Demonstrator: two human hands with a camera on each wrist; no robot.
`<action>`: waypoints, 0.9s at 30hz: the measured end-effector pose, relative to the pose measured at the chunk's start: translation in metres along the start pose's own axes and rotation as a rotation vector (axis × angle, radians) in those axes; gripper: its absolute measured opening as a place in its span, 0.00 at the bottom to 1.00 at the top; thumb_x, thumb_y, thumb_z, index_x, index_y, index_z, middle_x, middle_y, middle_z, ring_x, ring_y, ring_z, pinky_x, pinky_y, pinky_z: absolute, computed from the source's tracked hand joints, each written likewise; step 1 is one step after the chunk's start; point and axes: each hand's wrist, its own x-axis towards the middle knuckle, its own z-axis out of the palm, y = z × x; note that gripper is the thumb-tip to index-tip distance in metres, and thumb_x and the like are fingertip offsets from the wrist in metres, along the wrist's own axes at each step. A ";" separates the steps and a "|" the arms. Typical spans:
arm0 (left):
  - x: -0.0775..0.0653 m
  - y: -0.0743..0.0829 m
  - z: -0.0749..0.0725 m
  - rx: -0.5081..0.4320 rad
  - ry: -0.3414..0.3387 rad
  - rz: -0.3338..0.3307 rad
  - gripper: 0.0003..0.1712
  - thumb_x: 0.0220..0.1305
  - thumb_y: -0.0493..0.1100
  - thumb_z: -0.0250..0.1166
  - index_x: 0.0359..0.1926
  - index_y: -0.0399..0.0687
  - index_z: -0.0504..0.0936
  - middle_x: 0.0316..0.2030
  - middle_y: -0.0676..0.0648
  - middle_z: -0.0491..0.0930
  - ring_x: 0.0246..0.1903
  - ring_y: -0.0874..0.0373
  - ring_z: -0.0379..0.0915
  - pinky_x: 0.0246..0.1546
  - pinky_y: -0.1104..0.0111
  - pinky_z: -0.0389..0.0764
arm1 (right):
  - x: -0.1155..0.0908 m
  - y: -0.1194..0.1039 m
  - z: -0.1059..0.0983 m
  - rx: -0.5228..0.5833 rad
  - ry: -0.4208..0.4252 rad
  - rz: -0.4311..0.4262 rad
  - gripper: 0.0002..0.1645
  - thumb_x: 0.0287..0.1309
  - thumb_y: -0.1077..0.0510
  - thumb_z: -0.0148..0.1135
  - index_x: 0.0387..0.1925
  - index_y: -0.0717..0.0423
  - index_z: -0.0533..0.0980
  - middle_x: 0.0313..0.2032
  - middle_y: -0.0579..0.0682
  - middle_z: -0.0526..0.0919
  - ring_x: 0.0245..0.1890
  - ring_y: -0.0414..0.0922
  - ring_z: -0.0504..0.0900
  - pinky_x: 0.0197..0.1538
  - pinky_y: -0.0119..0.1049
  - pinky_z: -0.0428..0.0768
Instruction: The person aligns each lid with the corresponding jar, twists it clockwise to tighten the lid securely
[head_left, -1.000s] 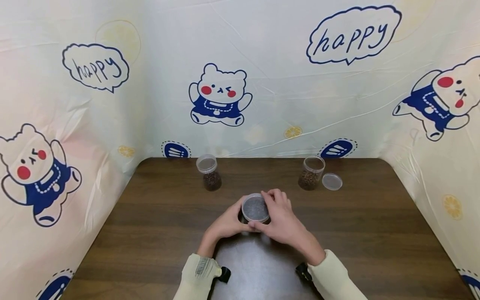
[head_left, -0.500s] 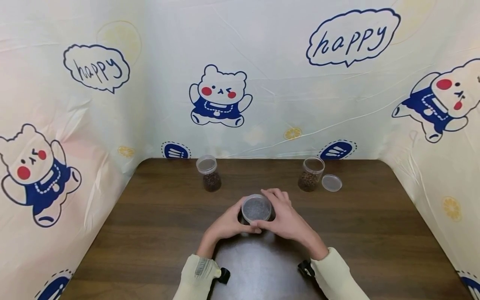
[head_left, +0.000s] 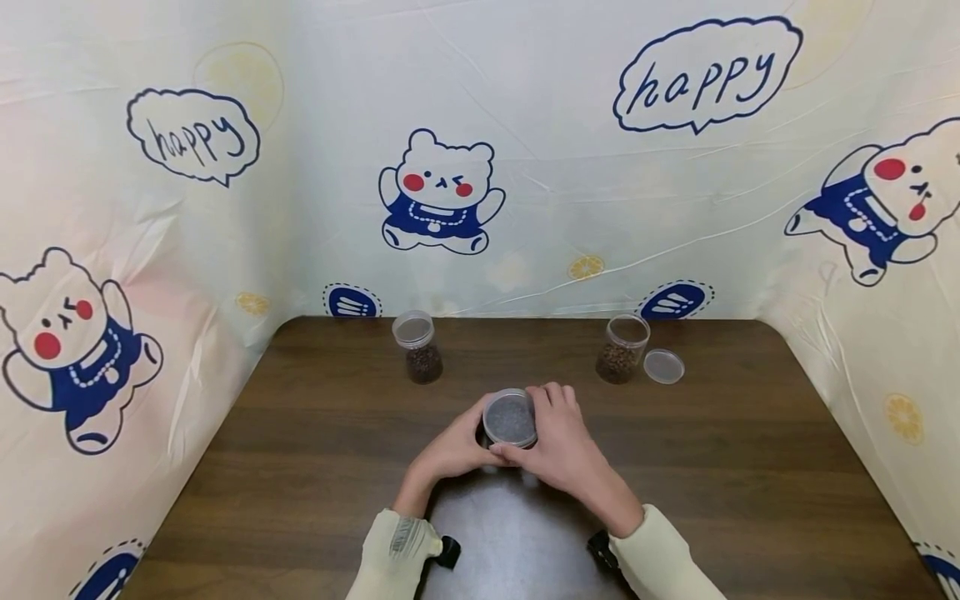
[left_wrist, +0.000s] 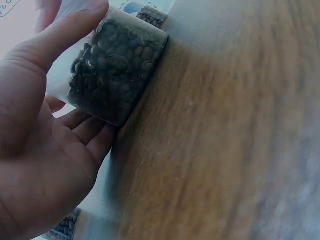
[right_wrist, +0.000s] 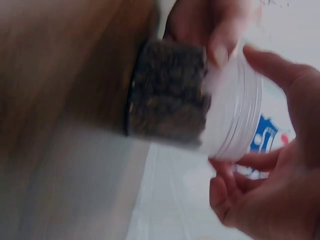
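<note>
A clear jar of dark coffee beans (left_wrist: 115, 65) stands on the table between both hands. Its lid (head_left: 510, 417) sits on top, a ridged ring in the right wrist view. My left hand (head_left: 453, 443) grips the jar's body from the left, thumb on the near side and fingers around the far side. With thumb and fingers on opposite edges, my right hand (head_left: 562, 437) holds the lid's rim from the right. The tips of the right fingers are partly hidden behind the rim in the head view.
At the back left stands a lidded jar of beans (head_left: 423, 354). An uncovered jar of lighter brown beans (head_left: 618, 358) is at the back right, a loose clear lid (head_left: 664, 367) lying beside it. Printed cloth (head_left: 540, 183) rises behind the wooden table (head_left: 750, 467).
My right hand loosened from the lid half a second ago and now holds its rim again, the wrist swung slightly left. The left hand and jar have stayed put.
</note>
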 end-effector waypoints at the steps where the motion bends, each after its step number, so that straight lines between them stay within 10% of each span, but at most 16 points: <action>1: 0.000 0.000 0.000 -0.004 0.001 0.000 0.52 0.56 0.43 0.82 0.77 0.60 0.65 0.69 0.49 0.75 0.65 0.53 0.73 0.67 0.57 0.74 | -0.001 -0.003 0.002 -0.042 0.026 -0.004 0.53 0.50 0.33 0.81 0.62 0.67 0.74 0.52 0.60 0.78 0.51 0.55 0.70 0.53 0.49 0.75; 6: 0.000 0.000 0.000 -0.008 0.004 0.009 0.52 0.55 0.42 0.83 0.77 0.57 0.65 0.68 0.47 0.76 0.65 0.52 0.73 0.68 0.58 0.73 | -0.004 -0.008 0.004 -0.177 0.076 -0.001 0.55 0.49 0.28 0.78 0.60 0.68 0.75 0.50 0.62 0.79 0.48 0.56 0.72 0.51 0.50 0.76; 17: -0.001 0.000 0.000 0.025 -0.005 0.023 0.52 0.59 0.48 0.81 0.79 0.59 0.63 0.72 0.49 0.73 0.69 0.51 0.72 0.72 0.51 0.71 | 0.002 0.013 -0.011 0.191 -0.181 0.030 0.62 0.53 0.39 0.82 0.80 0.55 0.60 0.73 0.56 0.69 0.69 0.55 0.65 0.68 0.59 0.72; 27: 0.000 0.004 0.001 0.011 0.003 0.020 0.53 0.57 0.47 0.82 0.79 0.59 0.63 0.71 0.49 0.74 0.67 0.52 0.73 0.71 0.53 0.70 | 0.004 0.014 -0.012 0.200 -0.184 0.036 0.59 0.54 0.42 0.82 0.80 0.56 0.62 0.69 0.55 0.73 0.64 0.52 0.67 0.63 0.53 0.78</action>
